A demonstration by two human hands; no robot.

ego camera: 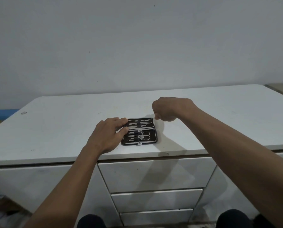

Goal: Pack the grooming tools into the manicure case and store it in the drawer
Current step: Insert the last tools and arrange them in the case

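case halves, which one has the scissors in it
The near half of the open manicure case, closest to the drawers: scissor loops show at its right. The far half holds only slim straight tools.

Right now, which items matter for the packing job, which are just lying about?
Job:
open black manicure case
thin metal tool pinched in right hand
left hand steadying case
white top drawer

Lying about:
small grey speck of debris on white countertop
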